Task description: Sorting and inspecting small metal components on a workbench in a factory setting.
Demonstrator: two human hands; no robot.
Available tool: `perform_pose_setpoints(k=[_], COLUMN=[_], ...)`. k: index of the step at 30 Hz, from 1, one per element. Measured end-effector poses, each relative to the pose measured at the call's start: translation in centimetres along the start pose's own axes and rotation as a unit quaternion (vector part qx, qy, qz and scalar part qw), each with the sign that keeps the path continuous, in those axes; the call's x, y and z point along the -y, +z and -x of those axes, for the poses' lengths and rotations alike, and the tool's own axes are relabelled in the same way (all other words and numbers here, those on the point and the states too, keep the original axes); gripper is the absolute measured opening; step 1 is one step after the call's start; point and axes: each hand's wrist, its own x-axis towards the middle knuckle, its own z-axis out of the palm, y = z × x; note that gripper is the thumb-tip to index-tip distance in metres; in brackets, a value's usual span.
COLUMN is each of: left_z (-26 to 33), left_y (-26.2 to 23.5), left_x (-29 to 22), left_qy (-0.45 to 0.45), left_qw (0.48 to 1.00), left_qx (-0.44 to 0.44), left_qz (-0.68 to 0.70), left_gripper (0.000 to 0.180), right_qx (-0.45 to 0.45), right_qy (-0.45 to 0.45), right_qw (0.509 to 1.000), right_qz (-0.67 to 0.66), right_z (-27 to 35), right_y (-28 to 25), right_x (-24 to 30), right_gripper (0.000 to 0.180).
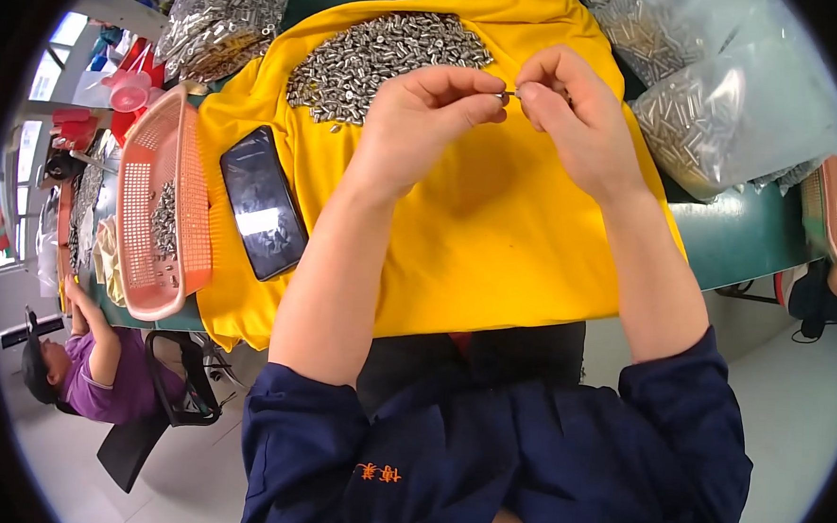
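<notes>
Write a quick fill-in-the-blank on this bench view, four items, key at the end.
1. The left hand and right hand pinch a small part above a ____ cloth.
2. A flat black ____ lies on the cloth, between the heap of small metal parts and the pink basket.
3. Seen from the wearer, the pink basket is on the ____ side of the cloth.
4. The wearer's sleeves are dark ____.

Missing words: yellow; phone; left; blue.
</notes>
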Motion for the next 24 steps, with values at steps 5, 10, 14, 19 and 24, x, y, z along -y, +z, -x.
perform_pose_setpoints(k=[5,10,14,19,24], left_z=[0.5,0.6,0.5,0.4,0.6], left_y=[0.2,0.1,0.2,0.2,0.4], left_x=[0.1,0.2,0.3,0.4,0.1], left_qy=[-0.007,0.001,0.019,0.025,0.039], left_qw=[1.0,1.0,0.998,0.996,0.994], left_qx=[-0.008,-0.007,-0.021,-0.03,-0.03], left_qz=[-0.008,-0.02,-0.063,-0.082,-0.095], left_gripper=[0.014,0.014,0.014,0.012,0.012], right_qx=[-0.012,-0.02,-0.032,-0.036,-0.039], right_qy=[-0.027,-0.077,-0.116,-0.129,-0.134], right_qw=[0.999,0.993,0.974,0.97,0.969], right_qz=[0.026,0.084,0.193,0.201,0.205], right_z=[0.5,0.7,0.7,0.5,0.7], right_y=[0.3,0.6,0.8,0.9,1.1], right_x=[0.0,0.3,0.4,0.3,0.7], right_gripper=[0.004,0.003,0.004,0.005,0.006])
